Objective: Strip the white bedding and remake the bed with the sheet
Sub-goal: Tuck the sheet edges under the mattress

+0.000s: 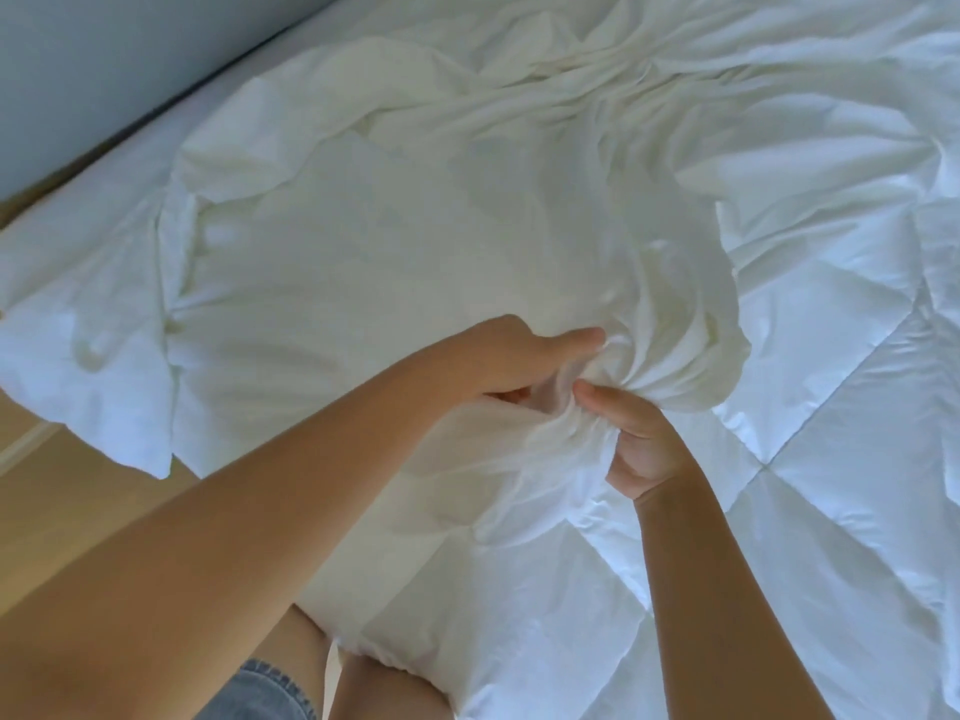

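hands meet over the middle of the bed (171, 122), both sunk into one bunch of cream-white sheet (363, 252). the left hand (519, 366) reaches in from the near left, forefinger stretched along the top of the bunch and the other fingers curled under it, so its grip is clamped on the cloth. the right hand (641, 444) sits just to the right, thumb pressed on top and fingers curled round the same folds, its grip clamped on the sheet too. creases fan out from the bunch. the sheet lies rumpled across the left and far part of the bed, on top of a whiter quilted duvet (831, 433) that shows on the right and near side. wooden floor (52, 511) shows at the near left.
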A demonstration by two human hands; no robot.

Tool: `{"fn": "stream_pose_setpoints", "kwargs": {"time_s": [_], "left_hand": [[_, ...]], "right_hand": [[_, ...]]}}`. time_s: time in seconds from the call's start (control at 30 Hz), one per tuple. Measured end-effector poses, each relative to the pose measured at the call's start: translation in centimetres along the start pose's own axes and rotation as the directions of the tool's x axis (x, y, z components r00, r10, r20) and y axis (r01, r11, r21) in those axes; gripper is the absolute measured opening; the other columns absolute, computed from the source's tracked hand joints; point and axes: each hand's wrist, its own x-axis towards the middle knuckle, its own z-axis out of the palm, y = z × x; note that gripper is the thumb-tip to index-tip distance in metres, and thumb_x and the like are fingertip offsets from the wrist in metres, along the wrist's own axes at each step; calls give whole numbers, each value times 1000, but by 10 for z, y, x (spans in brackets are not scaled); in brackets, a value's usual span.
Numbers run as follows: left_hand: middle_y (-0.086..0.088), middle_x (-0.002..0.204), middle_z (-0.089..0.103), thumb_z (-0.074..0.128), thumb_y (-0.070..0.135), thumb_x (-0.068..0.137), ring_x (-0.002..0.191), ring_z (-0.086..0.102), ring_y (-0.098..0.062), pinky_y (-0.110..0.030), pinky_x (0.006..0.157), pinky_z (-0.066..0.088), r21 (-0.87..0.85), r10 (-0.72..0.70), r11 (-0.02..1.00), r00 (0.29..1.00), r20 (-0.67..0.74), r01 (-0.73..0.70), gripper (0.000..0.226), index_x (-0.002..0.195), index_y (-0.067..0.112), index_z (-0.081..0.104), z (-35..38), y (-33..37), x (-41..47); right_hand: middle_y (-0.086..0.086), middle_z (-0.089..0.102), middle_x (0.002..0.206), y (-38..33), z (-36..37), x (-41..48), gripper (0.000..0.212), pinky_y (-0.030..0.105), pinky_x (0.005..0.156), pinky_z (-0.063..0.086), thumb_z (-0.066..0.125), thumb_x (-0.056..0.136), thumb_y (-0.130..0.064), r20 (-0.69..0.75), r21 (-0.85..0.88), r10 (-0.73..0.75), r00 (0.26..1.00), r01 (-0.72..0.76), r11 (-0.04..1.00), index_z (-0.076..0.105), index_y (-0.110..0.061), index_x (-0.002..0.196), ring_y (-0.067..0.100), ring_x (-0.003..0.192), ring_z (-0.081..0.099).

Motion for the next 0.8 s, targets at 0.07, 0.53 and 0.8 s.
{"fn": "stream_pose_setpoints", "kwargs": {"time_s": [0.07, 0.53, 0.8], "left_hand": [[1, 53, 57, 49, 58, 82, 48, 51, -16, -24, 53, 43, -43, 33, 999, 996, 83, -30, 49, 66, 14, 61, 7, -3, 1], [-5, 102, 66, 48, 27, 95, 95, 60, -20, -22, 70, 40, 53, 463, 886, 875, -140, -460, 27, 110, 10, 64, -5, 63, 2], [3, 50, 61, 59, 55, 80, 45, 55, -14, -20, 50, 44, -81, -89, 991, 983, 158, 102, 45, 70, 12, 65, -4, 9, 16]], "right_hand": [[16, 65, 98, 0, 2, 1, 38, 40, 80, 52, 60, 76, -13, 2, -28, 8, 1000, -7, 1000, 58, 0, 112, 30, 96, 64], [4, 73, 88, -4, -7, -6, 33, 36, 78, 55, 62, 65, -4, 87, 62, -120, 989, 115, 991, 77, -17, 91, 22, 88, 70], [8, 69, 91, -2, -3, -1, 28, 37, 80, 53, 68, 67, -14, 147, 86, -123, 982, 111, 990, 71, -10, 94, 23, 93, 66]]}}
